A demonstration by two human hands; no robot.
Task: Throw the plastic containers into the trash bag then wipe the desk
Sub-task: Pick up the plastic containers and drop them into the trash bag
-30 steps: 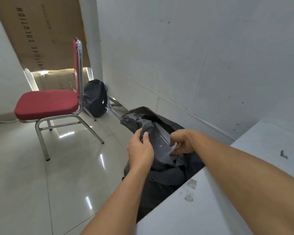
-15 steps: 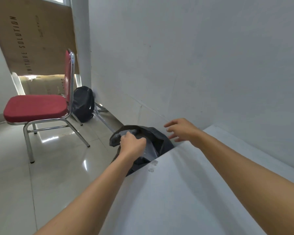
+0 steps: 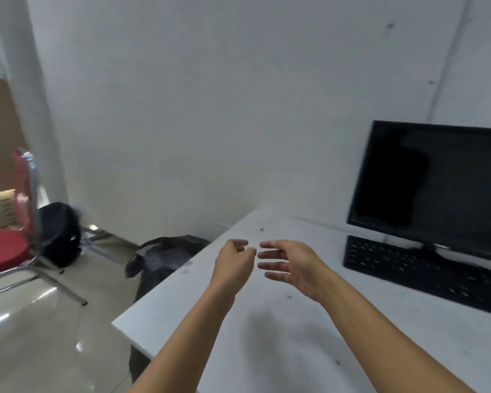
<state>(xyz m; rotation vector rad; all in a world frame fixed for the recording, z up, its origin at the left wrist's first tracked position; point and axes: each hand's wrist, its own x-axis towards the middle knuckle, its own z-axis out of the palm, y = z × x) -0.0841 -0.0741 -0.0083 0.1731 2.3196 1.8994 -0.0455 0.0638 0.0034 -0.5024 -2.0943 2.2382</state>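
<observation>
The black trash bag (image 3: 164,258) stands on the floor against the left end of the white desk (image 3: 281,330), its mouth loosely open. Both my hands hover over the desk top, close together. My left hand (image 3: 234,265) is empty with fingers loosely curled. My right hand (image 3: 288,265) is empty with fingers spread, palm turned left. No plastic container is in view. A few small dark specks and smudges mark the desk surface.
A black monitor (image 3: 431,191) and a black keyboard (image 3: 425,272) sit at the desk's back right. A red chair (image 3: 9,245) with metal legs stands on the tiled floor at the left, a black backpack (image 3: 60,234) behind it by the wall.
My left hand let go of the trash bag's rim. Both hands drew back from the bag to above the desk. The view swung right, bringing the monitor and keyboard in.
</observation>
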